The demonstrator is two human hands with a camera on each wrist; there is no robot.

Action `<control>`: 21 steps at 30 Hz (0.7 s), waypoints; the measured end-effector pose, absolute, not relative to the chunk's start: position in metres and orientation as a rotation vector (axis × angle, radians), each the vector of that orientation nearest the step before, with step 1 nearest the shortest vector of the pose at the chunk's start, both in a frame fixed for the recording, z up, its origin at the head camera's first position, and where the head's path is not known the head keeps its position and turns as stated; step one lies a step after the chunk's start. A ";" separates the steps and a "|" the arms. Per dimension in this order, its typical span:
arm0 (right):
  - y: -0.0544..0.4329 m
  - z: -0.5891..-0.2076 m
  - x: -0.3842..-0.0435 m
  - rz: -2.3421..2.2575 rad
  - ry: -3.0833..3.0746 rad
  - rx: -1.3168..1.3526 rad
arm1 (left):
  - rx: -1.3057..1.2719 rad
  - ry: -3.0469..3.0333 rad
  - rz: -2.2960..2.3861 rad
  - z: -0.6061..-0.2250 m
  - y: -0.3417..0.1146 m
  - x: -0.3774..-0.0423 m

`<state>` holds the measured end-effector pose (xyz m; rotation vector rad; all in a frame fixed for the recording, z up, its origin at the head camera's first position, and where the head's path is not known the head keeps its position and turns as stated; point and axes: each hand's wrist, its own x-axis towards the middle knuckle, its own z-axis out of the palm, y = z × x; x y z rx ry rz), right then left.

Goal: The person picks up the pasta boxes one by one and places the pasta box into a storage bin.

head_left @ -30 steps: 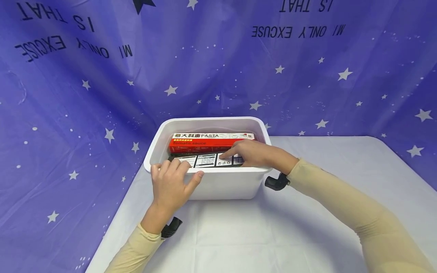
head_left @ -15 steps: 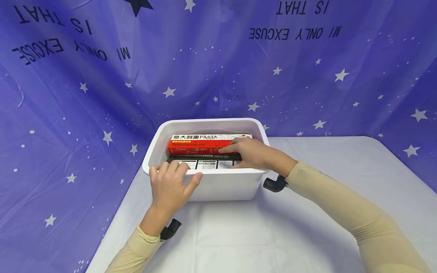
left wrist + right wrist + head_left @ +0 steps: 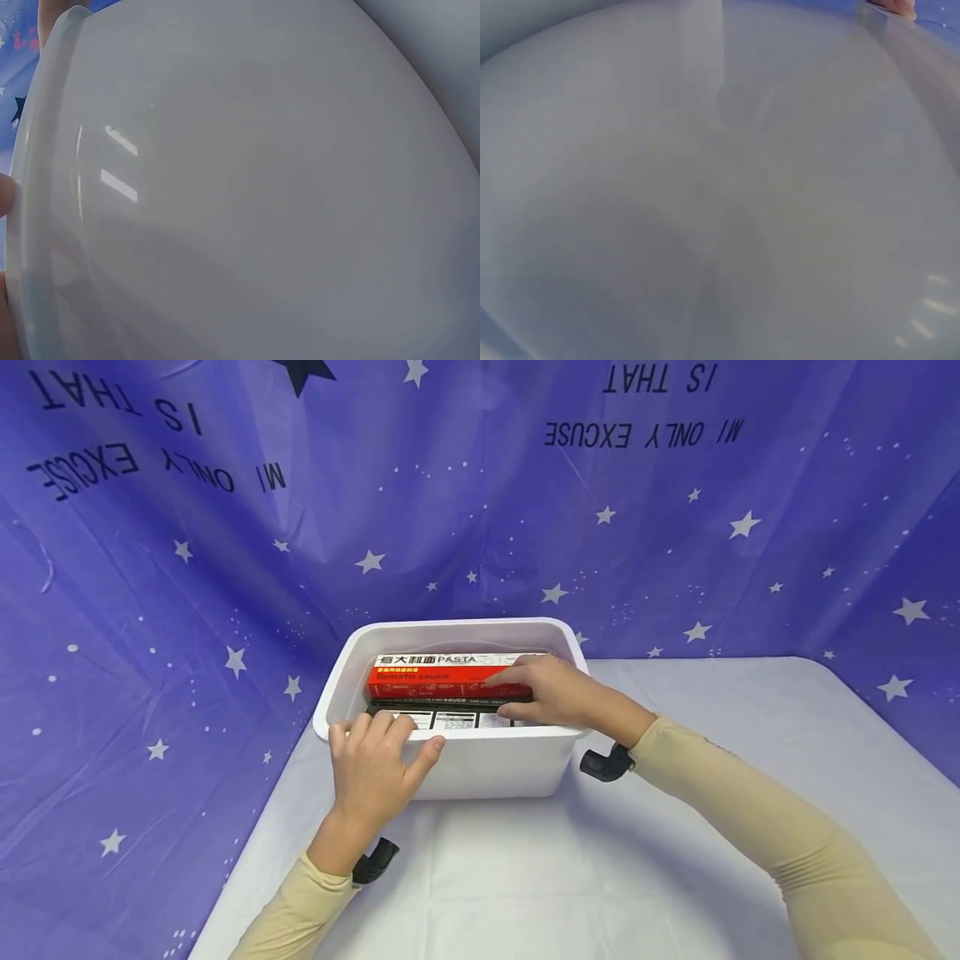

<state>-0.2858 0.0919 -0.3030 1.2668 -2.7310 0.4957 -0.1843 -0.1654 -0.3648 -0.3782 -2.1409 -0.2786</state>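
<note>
A white plastic bin stands on the table with boxes inside. The fingers of my left hand are hooked over its near rim at the left, with the thumb outside along the rim. At the back of the bin lies a red and white pasta box marked "Tomato sauce". In front of it, a black box with white label panels sits against the near wall. My right hand reaches in over the right end, its index finger across the red box and thumb at the black box; its other fingers are hidden.
A white cloth covers the table. Behind and to the left hangs a purple curtain with stars and upside-down lettering. Both wrist views are mostly filled by the bin's smooth outer wall.
The black box has tipped and settled lower, baring a dark lettered strip behind its labels. My right hand has shifted from the labels up toward the red box. The left hand stays on the rim.
</note>
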 end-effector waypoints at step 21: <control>0.141 -0.306 -0.284 0.586 -2.629 0.870 | -0.434 -2.421 -0.268 -0.353 -0.174 -0.178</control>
